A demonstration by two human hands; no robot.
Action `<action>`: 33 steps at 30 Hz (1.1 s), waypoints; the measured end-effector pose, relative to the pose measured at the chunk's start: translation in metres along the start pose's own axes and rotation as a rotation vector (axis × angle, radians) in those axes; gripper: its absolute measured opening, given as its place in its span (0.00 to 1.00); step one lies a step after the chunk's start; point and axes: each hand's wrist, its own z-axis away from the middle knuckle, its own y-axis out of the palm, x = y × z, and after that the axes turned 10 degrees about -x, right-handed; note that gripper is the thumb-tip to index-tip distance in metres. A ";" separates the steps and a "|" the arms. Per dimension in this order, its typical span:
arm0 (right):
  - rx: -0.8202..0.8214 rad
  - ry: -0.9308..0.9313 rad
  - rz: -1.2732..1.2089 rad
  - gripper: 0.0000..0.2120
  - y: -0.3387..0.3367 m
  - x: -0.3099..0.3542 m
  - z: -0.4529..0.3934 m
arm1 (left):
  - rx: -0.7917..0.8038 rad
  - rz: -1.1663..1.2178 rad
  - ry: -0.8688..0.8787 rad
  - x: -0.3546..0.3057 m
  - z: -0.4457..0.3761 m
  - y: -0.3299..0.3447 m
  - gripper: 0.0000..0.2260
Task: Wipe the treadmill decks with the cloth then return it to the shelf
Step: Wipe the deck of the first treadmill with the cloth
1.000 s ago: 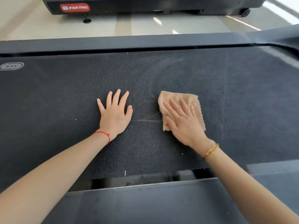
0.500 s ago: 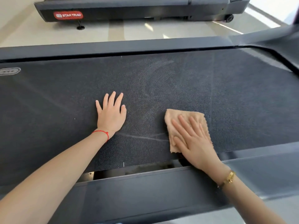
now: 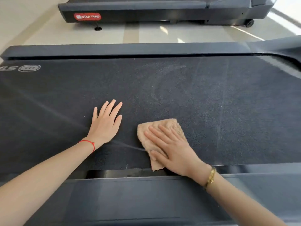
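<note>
A dark textured treadmill deck (image 3: 211,103) fills the middle of the view, with pale curved wipe marks on it. A tan folded cloth (image 3: 169,126) lies on the deck close to its near edge. My right hand (image 3: 172,149) presses flat on the cloth with straight fingers, and the cloth's lower corner reaches the gap at the near side rail. My left hand (image 3: 105,123) rests flat on the bare deck just left of the cloth, fingers spread. No shelf is in view.
A grey side rail (image 3: 146,196) runs along the near edge and another rail (image 3: 130,49) along the far edge. A second treadmill (image 3: 146,12) with a red label stands on the pale floor (image 3: 48,31) beyond.
My right hand has drawn the cloth from mid-deck toward me, down to the near edge of the deck. My left hand has stayed flat in about the same place.
</note>
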 end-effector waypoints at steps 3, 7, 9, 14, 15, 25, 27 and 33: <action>-0.012 0.032 0.068 0.28 -0.001 -0.024 -0.033 | 0.019 -0.040 -0.025 0.019 0.018 -0.012 0.24; -0.011 0.142 0.082 0.27 0.011 -0.024 -0.095 | 0.054 -0.087 -0.093 0.041 0.039 -0.028 0.24; 0.004 0.130 0.059 0.26 0.019 -0.006 -0.112 | 0.075 -0.113 -0.104 0.052 0.049 -0.035 0.24; 0.080 -0.103 0.037 0.25 0.032 0.059 -0.103 | 0.109 -0.169 -0.059 0.075 0.057 -0.044 0.25; 0.090 -0.171 0.027 0.25 0.035 0.071 -0.095 | 0.109 -0.175 -0.049 0.079 0.055 -0.043 0.25; -0.008 0.075 0.132 0.26 0.053 0.067 -0.154 | 0.048 -0.083 -0.012 0.137 0.028 -0.037 0.25; -0.018 0.159 0.106 0.26 0.060 0.074 -0.185 | 0.048 -0.070 -0.019 0.150 0.021 -0.039 0.25; -0.002 0.026 0.096 0.25 0.080 0.134 -0.189 | 0.017 -0.061 -0.062 0.202 0.006 -0.047 0.23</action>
